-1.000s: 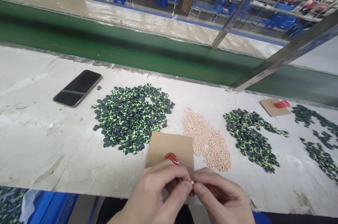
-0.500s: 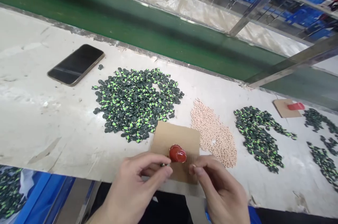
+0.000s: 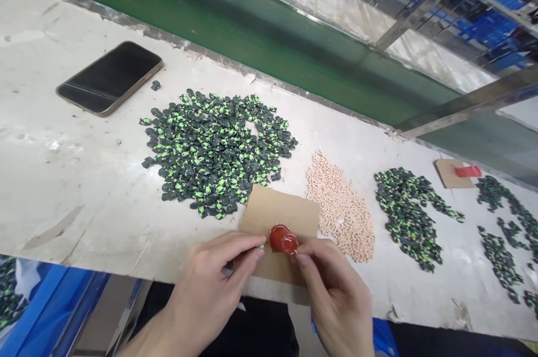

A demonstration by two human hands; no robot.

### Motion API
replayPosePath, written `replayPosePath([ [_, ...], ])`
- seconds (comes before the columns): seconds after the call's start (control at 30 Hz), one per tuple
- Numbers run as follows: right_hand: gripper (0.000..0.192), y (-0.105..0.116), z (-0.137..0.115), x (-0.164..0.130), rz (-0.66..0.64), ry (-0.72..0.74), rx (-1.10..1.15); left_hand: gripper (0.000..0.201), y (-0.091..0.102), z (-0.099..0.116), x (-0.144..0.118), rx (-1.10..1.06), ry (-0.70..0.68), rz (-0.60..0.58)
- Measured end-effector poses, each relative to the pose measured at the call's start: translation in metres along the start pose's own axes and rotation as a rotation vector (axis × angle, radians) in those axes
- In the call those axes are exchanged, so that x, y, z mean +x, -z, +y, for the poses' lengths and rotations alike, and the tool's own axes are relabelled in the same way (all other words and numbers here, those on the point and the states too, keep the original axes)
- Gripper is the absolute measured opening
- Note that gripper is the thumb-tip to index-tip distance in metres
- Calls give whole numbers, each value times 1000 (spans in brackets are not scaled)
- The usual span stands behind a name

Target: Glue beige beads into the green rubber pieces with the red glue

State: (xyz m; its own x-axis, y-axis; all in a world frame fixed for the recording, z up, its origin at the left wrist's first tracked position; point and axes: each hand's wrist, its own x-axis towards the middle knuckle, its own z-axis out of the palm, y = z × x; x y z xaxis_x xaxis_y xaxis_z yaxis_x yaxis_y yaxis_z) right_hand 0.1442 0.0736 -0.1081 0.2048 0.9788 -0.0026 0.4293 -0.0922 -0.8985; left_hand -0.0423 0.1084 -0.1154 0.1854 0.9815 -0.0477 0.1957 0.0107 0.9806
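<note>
A small red cup point(image 3: 281, 237) sits on a square of brown cardboard point(image 3: 286, 204) at the table's front edge. My left hand point(image 3: 214, 278) pinches a small black-and-green piece point(image 3: 261, 246) just left of the cup; the fingers hide most of it. At the right side of the cup's rim, my right hand point(image 3: 332, 284) has thumb and forefinger closed on a tiny pale bead, mostly covered by the fingertips. Similar pieces form a large black-and-green pile point(image 3: 218, 149) behind the left hand. Beige beads point(image 3: 338, 205) lie spread behind the right hand.
A phone point(image 3: 110, 78) lies at the back left. To the right are another black-and-green pile point(image 3: 407, 217) and a second cardboard square point(image 3: 448, 173) with a red cup point(image 3: 468, 171). A green conveyor belt point(image 3: 252, 46) runs behind the table, with a metal post point(image 3: 471, 105) at right.
My right hand has moved left, bringing its fingertips to the cup's rim. My left hand has shifted slightly left, still pinching its piece. The camera view has also shifted.
</note>
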Motion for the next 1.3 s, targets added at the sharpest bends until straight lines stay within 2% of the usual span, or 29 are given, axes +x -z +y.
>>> replayPosePath([
  [0.07,13,1,-1,0,-8,-9,10,28,1,1,-1,-9,12,7],
  [0.13,13,3,-5,-1,28,-85,68,29,2,5,-1,-36,17,27],
  [0.2,15,5,-10,-2,60,-193,165,28,3,13,1,-122,47,52],
  [0.27,16,8,-14,-3,35,-266,298,25,1,22,3,-261,126,51],
  [0.43,7,17,-18,-5,-106,-261,622,12,-14,28,3,-649,361,-76],
  [0.57,5,17,-21,-8,-100,-259,650,7,-25,20,-2,-825,445,-165],
  [0.63,3,15,-26,-10,-49,-283,626,11,-25,20,-3,-828,468,-181],
  [0.73,12,11,-35,-11,32,-342,610,12,-23,26,-1,-781,478,-172],
  [0.87,13,8,-40,-11,61,-353,628,6,-21,31,2,-740,469,-172],
  [1.03,12,8,-40,-10,41,-313,574,2,-22,31,1,-762,435,-175],
  [1.17,14,11,-40,-9,26,-265,483,7,-17,38,4,-720,446,-176],
  [1.3,10,23,-37,-1,-89,-144,373,9,-13,43,4,-630,422,-207],
])
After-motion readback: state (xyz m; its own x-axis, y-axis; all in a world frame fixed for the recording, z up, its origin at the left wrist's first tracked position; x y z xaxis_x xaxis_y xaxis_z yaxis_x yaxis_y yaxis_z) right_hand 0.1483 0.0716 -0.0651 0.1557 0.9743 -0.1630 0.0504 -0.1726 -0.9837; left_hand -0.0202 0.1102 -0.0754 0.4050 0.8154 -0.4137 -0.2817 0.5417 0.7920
